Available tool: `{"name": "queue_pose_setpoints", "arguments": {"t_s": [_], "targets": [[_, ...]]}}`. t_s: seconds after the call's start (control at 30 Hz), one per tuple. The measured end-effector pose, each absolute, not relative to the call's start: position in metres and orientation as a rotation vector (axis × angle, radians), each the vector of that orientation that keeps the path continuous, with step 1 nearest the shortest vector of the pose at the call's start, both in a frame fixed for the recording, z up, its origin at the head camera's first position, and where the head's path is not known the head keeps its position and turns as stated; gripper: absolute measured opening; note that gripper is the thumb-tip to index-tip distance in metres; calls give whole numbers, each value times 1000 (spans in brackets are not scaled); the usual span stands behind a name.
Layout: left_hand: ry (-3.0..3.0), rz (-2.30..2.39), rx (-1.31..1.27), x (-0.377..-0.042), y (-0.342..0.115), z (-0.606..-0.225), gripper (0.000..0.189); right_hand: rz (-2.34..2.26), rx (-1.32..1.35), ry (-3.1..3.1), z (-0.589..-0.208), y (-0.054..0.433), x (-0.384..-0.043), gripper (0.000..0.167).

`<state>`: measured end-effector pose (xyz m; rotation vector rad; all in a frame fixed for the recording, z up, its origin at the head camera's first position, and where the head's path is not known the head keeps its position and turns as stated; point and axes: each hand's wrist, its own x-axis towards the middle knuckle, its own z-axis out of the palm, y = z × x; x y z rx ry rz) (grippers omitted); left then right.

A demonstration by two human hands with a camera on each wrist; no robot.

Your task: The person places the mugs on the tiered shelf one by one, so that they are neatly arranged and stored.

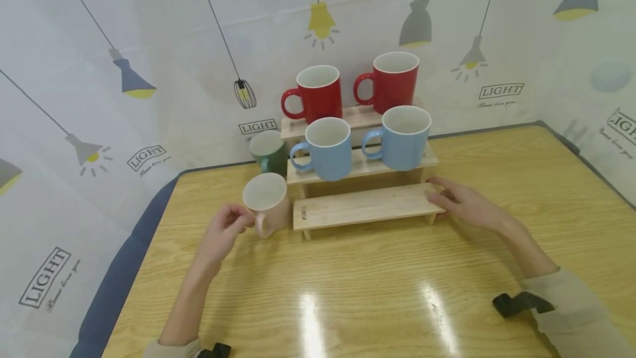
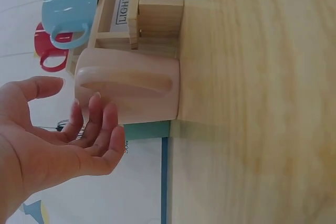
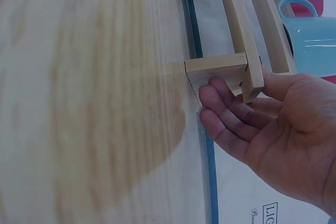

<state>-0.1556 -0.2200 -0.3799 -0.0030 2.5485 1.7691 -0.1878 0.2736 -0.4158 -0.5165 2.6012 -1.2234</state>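
A pale pink mug point(image 1: 279, 210) stands upright on the table left of a three-step wooden rack point(image 1: 367, 207). My left hand point(image 1: 222, 236) is beside its handle; in the left wrist view the fingers are loosely bent, the thumb apart, and nothing is between them. At the rack's right end, my right hand point(image 1: 467, 204) holds the lowest step, thumb over the board and fingers at its end and underside, as the right wrist view shows. Two light blue mugs point(image 1: 329, 151) stand on the middle step. Two red mugs point(image 1: 320, 95) stand on the top step, handles to the left.
Behind the pink mug stands a green mug point(image 1: 270, 154), partly hidden by it and close to the rack's left side. A wall covering point(image 1: 189, 70) printed with lamps rises behind the wooden table point(image 1: 348, 280). The table's dark edge runs along the back.
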Motion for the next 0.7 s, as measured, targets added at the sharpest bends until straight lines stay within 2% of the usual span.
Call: {"name": "queue_pose_setpoints", "arguments": {"t_s": [0.33, 0.7], "targets": [[2471, 1658, 52, -158, -218, -392, 38, -1242, -510, 2582, -415, 273, -188, 62], [2380, 1700, 41, -157, -206, -395, 36, -1255, -517, 2569, -414, 273, -187, 61]]}}
